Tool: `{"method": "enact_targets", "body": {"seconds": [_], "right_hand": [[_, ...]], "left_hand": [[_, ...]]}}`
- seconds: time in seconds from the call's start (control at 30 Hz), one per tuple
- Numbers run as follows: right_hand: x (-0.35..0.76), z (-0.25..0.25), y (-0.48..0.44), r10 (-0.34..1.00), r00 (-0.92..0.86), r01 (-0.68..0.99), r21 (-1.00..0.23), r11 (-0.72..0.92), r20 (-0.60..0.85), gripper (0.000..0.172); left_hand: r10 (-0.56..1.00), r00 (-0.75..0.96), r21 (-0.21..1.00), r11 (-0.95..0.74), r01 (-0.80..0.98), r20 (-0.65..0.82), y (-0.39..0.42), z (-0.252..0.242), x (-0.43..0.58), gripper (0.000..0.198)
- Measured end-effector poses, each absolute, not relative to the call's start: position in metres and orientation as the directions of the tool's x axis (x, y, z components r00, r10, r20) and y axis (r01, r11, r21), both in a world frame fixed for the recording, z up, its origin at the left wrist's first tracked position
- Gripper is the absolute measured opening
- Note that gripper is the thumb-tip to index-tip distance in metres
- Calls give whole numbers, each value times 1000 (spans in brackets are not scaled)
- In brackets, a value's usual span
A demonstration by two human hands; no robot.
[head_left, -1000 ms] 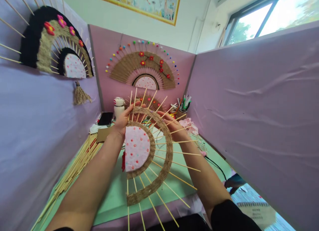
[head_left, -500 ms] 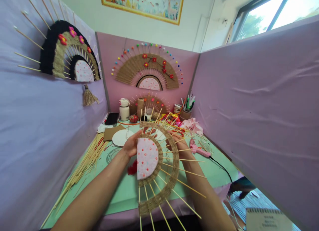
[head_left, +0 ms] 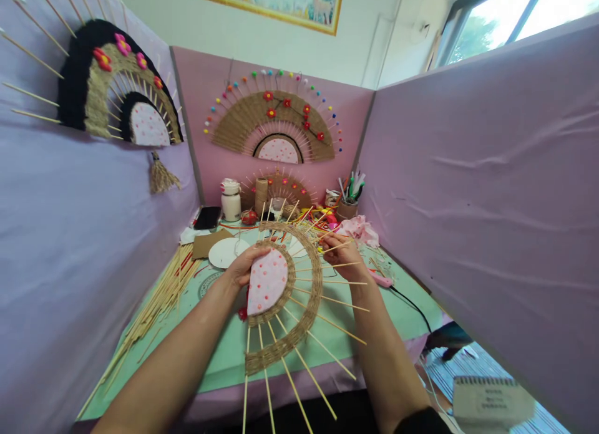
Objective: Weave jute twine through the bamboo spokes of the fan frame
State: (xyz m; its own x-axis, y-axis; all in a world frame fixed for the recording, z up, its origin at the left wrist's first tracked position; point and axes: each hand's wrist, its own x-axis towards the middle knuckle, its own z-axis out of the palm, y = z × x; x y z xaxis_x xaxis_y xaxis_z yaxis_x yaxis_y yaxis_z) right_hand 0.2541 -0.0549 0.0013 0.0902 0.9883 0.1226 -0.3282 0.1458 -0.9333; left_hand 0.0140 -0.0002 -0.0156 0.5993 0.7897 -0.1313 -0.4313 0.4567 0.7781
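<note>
A half-round woven fan (head_left: 316,284) stands tilted above the table, its straight edge to the left. Thin bamboo sticks radiate from its white, pink-dotted centre (head_left: 267,280) through two bands of woven twine. My left hand (head_left: 247,263) is closed on the fan's straight edge, thumb on the front and fingers behind. Beyond the outer band, among the stick ends at upper right, my right hand (head_left: 340,253) is closed in a pinch. A thin strand shows just below it, but what the fingertips hold is too small to make out.
Bamboo sticks (head_left: 154,303) lie along the table's left side. White discs (head_left: 224,253), cardboard (head_left: 206,242) and a phone (head_left: 207,218) lie behind. A pink glue gun (head_left: 382,279) with a cord is at right. A jar (head_left: 231,200) and tool pot (head_left: 347,208) stand at the back.
My right hand has come out from behind the fan to its upper right and closed into a pinch. The fan has shifted slightly left and up, and my left thumb now lies on its front.
</note>
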Motion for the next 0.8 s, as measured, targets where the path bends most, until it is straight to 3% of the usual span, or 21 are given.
{"method": "enact_targets", "body": {"seconds": [0.3, 0.6, 0.8], "right_hand": [[285, -4, -72, 979, 153, -354, -918, 181, 134, 29], [289, -12, -82, 862, 369, -87, -910, 405, 349, 23], [282, -11, -86, 898, 338, -124, -933, 339, 281, 31]], "left_hand": [[773, 622, 843, 414, -342, -127, 2, -10, 6, 36], [786, 578, 839, 453, -300, -218, 10, -15, 4, 22], [805, 572, 838, 417, -351, -161, 11, -14, 2, 15]]}}
